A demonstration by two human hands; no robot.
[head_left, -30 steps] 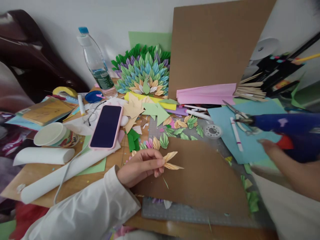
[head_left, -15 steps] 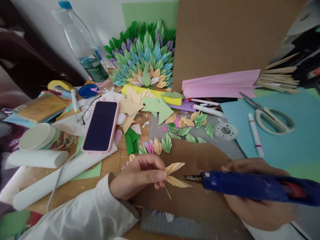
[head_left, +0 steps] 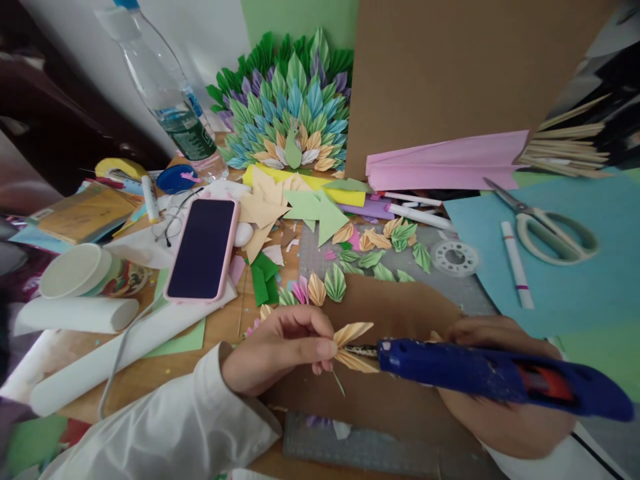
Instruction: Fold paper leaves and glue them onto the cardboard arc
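My left hand [head_left: 290,350] pinches a pleated light-orange paper leaf [head_left: 356,362] at its narrow end, its two halves spread apart toward the right. A thin green strip hangs below the fingertips. Wrapped around a blue hot glue gun [head_left: 450,363], my right hand [head_left: 505,413] is partly hidden behind the tool. The gun's dark nozzle sits between the leaf's two halves; whether it touches the paper I cannot tell. Under both hands lies a piece of brown cardboard [head_left: 400,300], with pleated leaves in orange, pink and green along its upper left edge.
A paper peacock [head_left: 293,150] stands at the back beside an upright brown board [head_left: 450,73]. Loose green leaves [head_left: 373,260], a tape reel [head_left: 455,258] and scissors [head_left: 550,230] lie beyond the cardboard. A phone [head_left: 203,250], paper rolls [head_left: 80,315] and a bottle [head_left: 180,127] are at left.
My right hand has brought the glue gun leftward, and its nozzle is now between the halves of the leaf. My left hand holds the leaf in nearly the same place.
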